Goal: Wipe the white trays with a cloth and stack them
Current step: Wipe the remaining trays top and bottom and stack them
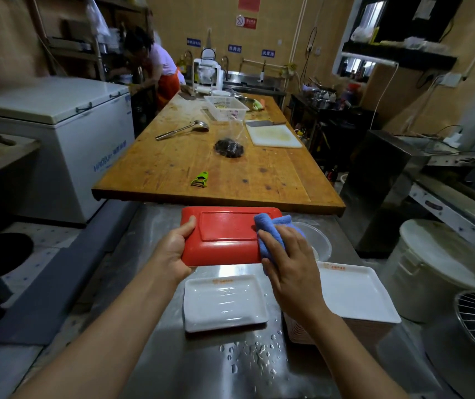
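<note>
My left hand [174, 249] grips the left edge of a tray [224, 236] held above the steel counter, its red underside facing up. My right hand [286, 254] holds a folded blue cloth [269, 234] against the tray's right end. Below it a wet white tray [224, 305] lies alone on the steel counter [173, 367]. To the right, partly behind my right forearm, stands a stack of white trays [357, 295].
Water drops [256, 352] dot the counter near me. A clear bowl [317, 240] sits behind my right hand. A long wooden table [173, 165] with a green peeler [200, 179], ladle and cutting board lies ahead. A white lidded bucket [438, 266] stands right, a chest freezer [57, 133] left. A person works far back.
</note>
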{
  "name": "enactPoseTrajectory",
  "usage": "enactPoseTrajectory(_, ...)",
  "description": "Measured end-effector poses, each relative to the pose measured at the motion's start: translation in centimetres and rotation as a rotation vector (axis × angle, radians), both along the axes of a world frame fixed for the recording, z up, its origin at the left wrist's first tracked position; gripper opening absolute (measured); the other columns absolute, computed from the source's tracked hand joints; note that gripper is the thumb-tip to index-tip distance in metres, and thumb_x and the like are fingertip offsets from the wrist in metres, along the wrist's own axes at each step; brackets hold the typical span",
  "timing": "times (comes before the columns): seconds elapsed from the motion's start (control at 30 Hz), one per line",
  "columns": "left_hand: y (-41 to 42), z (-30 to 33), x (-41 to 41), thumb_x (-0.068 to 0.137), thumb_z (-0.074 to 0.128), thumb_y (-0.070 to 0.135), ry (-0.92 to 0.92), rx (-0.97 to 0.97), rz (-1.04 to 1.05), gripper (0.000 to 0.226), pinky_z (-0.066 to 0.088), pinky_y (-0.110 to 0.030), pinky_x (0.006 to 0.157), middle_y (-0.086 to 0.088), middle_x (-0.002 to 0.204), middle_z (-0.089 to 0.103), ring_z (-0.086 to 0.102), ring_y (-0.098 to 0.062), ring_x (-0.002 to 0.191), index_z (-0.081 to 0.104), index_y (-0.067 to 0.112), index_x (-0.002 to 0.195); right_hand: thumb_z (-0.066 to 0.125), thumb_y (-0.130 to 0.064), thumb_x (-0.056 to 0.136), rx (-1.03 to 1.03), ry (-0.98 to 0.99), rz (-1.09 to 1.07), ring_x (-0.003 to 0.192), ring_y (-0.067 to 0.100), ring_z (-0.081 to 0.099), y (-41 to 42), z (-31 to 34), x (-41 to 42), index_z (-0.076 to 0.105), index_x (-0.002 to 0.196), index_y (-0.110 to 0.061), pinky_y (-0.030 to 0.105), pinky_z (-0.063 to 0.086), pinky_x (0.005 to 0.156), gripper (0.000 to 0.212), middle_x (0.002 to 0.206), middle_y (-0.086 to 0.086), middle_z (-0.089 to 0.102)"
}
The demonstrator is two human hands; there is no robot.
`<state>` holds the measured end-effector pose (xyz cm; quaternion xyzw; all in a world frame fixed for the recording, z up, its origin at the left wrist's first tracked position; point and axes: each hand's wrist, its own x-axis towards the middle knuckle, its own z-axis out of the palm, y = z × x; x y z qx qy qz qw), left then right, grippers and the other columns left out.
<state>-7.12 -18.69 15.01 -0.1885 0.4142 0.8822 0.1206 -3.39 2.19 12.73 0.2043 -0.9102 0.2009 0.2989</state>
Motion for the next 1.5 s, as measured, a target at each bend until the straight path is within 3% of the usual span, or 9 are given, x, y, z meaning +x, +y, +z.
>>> enactPoseTrajectory(0.1, 1.0, 0.4, 0.4, 0.098, 0.043, 0.034, 0.06, -0.027, -0.004, 0.033, 0.049, -0.04, 0.061, -0.012, 0.064, 0.071, 0.068, -0.022, 0.053, 0.059, 0.006, 0.09, 0.047, -0.032, 0.09, 0.074, -0.005, 0.015, 0.12, 0.025, 0.041, -2.0, -0.5, 0.5, 0.053, 0.131, -0.014, 0.044, 0.039, 0.102, 0.045, 0.131, 0.008, 0.05)
enactPoseTrajectory(0.27, 1.8, -0.4, 0.8, 0.098, 0.04, 0.036, 0.091, 0.012, 0.035, 0.046, 0.057, -0.034, 0.068, -0.02, 0.103, 0.064, 0.068, -0.021, 0.072, 0.053, 0.001, 0.124, 0.046, -0.033, 0.089, 0.108, -0.062, 0.068, 0.123, 0.029, 0.046, -5.8, -0.2, 1.1, 0.053, 0.132, -0.015, 0.049, 0.04, 0.102, 0.047, 0.134, 0.01, 0.052)
enactPoseTrajectory(0.5, 1.8, -1.7, 1.5, 0.098, 0.043, 0.034, 0.153, -0.063, 0.09, 0.034, 0.057, -0.023, 0.063, -0.008, 0.095, 0.073, 0.071, -0.014, 0.081, 0.064, 0.009, 0.109, 0.021, -0.045, 0.096, 0.179, -0.259, 0.056, 0.143, 0.016, 0.015, -8.7, 1.7, -0.4, 0.028, 0.146, -0.03, 0.041, 0.006, 0.116, 0.052, 0.156, -0.001, 0.022)
enactPoseTrajectory(0.67, 0.6, -2.0, 2.0, 0.096, 0.047, 0.03, 0.186, -0.055, 0.116, 0.027, 0.058, -0.034, 0.054, -0.012, 0.084, 0.074, 0.072, -0.024, 0.071, 0.064, 0.009, 0.1, 0.024, -0.043, 0.1, 0.16, -0.37, -0.047, 0.144, 0.011, 0.006, -6.3, 2.1, -2.6, 0.016, 0.148, -0.036, 0.042, -0.001, 0.115, 0.05, 0.157, -0.007, 0.014)
enactPoseTrajectory(0.77, -0.1, -2.1, 2.2, 0.096, 0.047, 0.029, 0.199, -0.039, 0.097, 0.027, 0.057, -0.038, 0.056, -0.015, 0.088, 0.073, 0.072, -0.028, 0.077, 0.063, 0.009, 0.103, 0.028, -0.04, 0.1, 0.119, -0.385, -0.141, 0.143, 0.011, 0.011, -3.7, 1.8, -3.3, 0.02, 0.148, -0.033, 0.038, 0.007, 0.115, 0.05, 0.155, -0.006, 0.02)
enactPoseTrajectory(0.97, 0.1, -2.6, 2.8, 0.094, 0.049, 0.03, 0.178, -0.021, 0.037, 0.03, 0.058, -0.039, 0.06, -0.014, 0.096, 0.073, 0.071, -0.028, 0.083, 0.066, 0.009, 0.107, 0.036, -0.03, 0.099, -0.214, -0.47, -0.202, 0.121, 0.029, 0.038, -1.1, 1.3, -3.3, 0.032, 0.144, -0.017, 0.037, 0.032, 0.098, 0.047, 0.141, 0.013, 0.034)
enactPoseTrajectory(1.13, 0.6, -2.5, 2.8, 0.092, 0.051, 0.029, 0.174, -0.004, 0.002, 0.028, 0.059, -0.042, 0.063, -0.017, 0.097, 0.072, 0.071, -0.029, 0.082, 0.067, 0.009, 0.103, 0.04, -0.032, 0.098, -0.461, -0.524, -0.261, 0.12, 0.031, 0.046, 0.8, 1.7, -3.3, 0.039, 0.138, -0.011, 0.034, 0.035, 0.092, 0.045, 0.13, 0.016, 0.05)
enactPoseTrajectory(1.33, 0.9, -2.5, 3.0, 0.079, 0.058, 0.027, 0.244, -0.022, -0.118, 0.038, 0.059, -0.04, 0.066, -0.02, 0.101, 0.071, 0.071, -0.031, 0.086, 0.064, 0.005, 0.109, 0.041, -0.027, 0.099, -0.827, -0.552, -0.262, 0.082, 0.028, 0.059, 3.3, 1.8, -3.4, 0.059, 0.087, -0.006, 0.035, 0.043, 0.074, 0.03, 0.083, 0.015, 0.063)
enactPoseTrajectory(1.5, 1.8, -2.1, 3.4, 0.078, 0.059, 0.021, 0.363, -0.2, -0.21, 0.043, 0.059, -0.035, 0.065, -0.02, 0.095, 0.071, 0.071, -0.028, 0.079, 0.06, -0.004, 0.113, 0.042, -0.027, 0.098, -1.116, -0.678, -0.359, 0.057, 0.021, 0.051, 6.0, 0.4, -3.6, 0.057, 0.071, -0.012, 0.034, 0.043, 0.062, 0.034, 0.063, 0.012, 0.056)
